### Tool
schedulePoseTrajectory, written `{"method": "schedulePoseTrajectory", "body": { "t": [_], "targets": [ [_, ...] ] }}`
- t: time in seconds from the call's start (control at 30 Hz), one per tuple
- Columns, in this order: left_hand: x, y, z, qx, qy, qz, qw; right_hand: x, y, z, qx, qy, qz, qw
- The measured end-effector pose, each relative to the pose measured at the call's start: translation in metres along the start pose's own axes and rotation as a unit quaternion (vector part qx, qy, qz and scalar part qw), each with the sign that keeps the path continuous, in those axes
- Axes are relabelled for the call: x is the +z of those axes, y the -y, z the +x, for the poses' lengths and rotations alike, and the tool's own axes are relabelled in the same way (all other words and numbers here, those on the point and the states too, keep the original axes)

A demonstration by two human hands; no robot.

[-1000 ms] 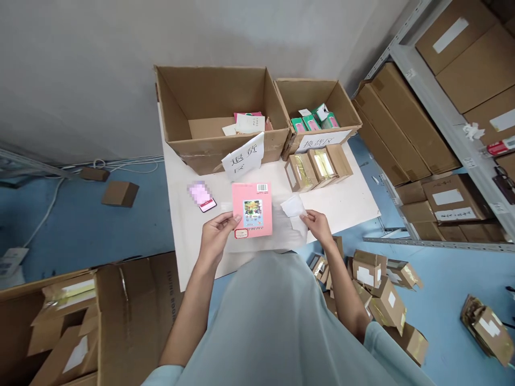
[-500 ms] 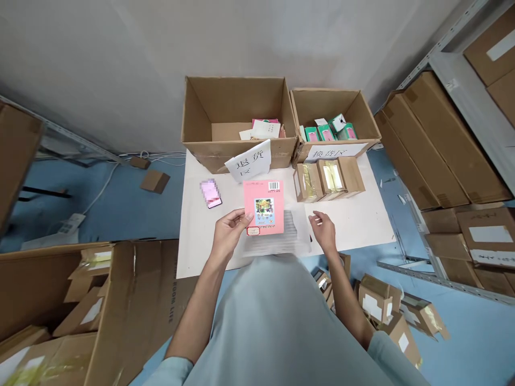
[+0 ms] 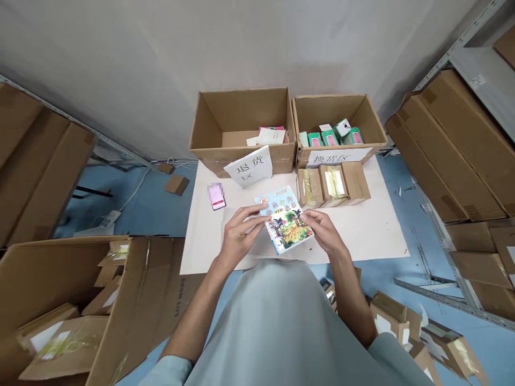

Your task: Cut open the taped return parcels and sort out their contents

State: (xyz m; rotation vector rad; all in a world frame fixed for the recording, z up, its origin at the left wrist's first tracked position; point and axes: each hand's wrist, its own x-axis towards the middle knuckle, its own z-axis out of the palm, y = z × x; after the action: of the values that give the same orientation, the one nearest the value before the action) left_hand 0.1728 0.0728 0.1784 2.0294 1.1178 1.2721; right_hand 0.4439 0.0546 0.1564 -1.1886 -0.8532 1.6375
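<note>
A small illustrated book (image 3: 290,228), its colourful front cover facing up, is held between my two hands above the white table (image 3: 362,230). My left hand (image 3: 241,233) pinches its left edge between thumb and fingers. At the opposite edge, my right hand (image 3: 325,231) grips the book with its thumb on the cover; its other fingers are partly hidden. Under the book and my left hand lies a translucent plastic bag (image 3: 257,251), hard to make out against the tabletop. A phone (image 3: 217,197) rests to the left, beyond my left hand.
Two open cartons stand at the back: the left carton (image 3: 245,161) holds papers, the right carton (image 3: 372,145) green-and-pink boxes. A paper sign (image 3: 250,167) leans on the left one. Several small parcels (image 3: 333,185) sit in front. A large box (image 3: 140,300) stands lower left.
The book has turned over from its pink back cover to its illustrated front and is now tilted. My right hand has moved in and taken hold of it. The view has shifted slightly.
</note>
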Motion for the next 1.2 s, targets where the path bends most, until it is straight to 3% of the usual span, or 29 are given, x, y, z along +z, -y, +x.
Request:
{"method": "schedulePoseTrajectory", "body": {
  "t": [0.13, 0.2, 0.4, 0.57, 0.83, 0.9, 1.03, 1.1, 1.2],
  "targets": [
    [0.015, -0.001, -0.006, -0.186, -0.057, -0.086, 0.977, 0.002, -0.008, -0.003, -0.066, -0.050, -0.010, 0.997],
    [0.022, -0.002, -0.008, -0.264, -0.048, -0.138, 0.953, 0.004, -0.011, -0.003, -0.085, -0.072, -0.014, 0.994],
    [0.032, -0.014, -0.008, -0.381, 0.015, -0.230, 0.896, 0.001, -0.016, -0.002, -0.098, -0.085, -0.003, 0.992],
    [0.039, -0.029, -0.009, -0.402, 0.053, -0.261, 0.876, 0.002, -0.017, -0.007, -0.100, -0.089, 0.019, 0.991],
    [0.048, -0.029, -0.015, -0.389, 0.058, -0.259, 0.882, 0.000, -0.026, -0.014, -0.112, -0.117, -0.014, 0.987],
    [0.050, -0.027, -0.018, -0.382, 0.054, -0.256, 0.886, 0.000, -0.030, -0.015, -0.124, -0.163, -0.055, 0.977],
    [0.055, -0.024, -0.022, -0.364, 0.034, -0.235, 0.901, 0.011, -0.032, -0.021, -0.207, -0.267, -0.166, 0.926],
    [0.060, -0.024, -0.025, -0.350, 0.023, -0.219, 0.911, 0.022, -0.032, -0.024, -0.222, -0.241, -0.184, 0.927],
    [0.072, -0.028, -0.032, -0.304, 0.001, -0.179, 0.936, 0.041, -0.034, -0.026, -0.188, -0.188, -0.170, 0.949]
  ]
}}
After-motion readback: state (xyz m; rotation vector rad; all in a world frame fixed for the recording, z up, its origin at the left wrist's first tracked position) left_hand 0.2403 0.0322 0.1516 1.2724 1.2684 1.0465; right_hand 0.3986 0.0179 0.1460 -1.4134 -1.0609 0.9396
